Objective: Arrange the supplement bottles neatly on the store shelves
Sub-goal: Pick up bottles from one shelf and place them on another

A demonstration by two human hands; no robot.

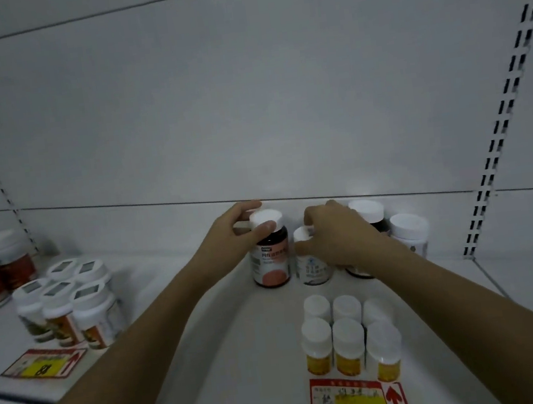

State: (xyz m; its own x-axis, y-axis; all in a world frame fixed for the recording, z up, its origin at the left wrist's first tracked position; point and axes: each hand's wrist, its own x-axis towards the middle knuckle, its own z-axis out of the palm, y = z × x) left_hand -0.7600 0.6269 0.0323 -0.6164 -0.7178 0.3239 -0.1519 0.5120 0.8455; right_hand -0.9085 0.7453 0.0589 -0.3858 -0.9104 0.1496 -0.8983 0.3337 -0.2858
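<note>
- White shelf (230,357) carries bottles near its back edge.
- Left hand (229,240) grips the dark bottle (270,258) by its cap.
- Right hand (340,236) grips the white bottle (311,263) just beside it.

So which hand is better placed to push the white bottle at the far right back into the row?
Probably the right hand: it already grips a small bottle near that white bottle. The left hand grips the dark bottle farther away.
</note>
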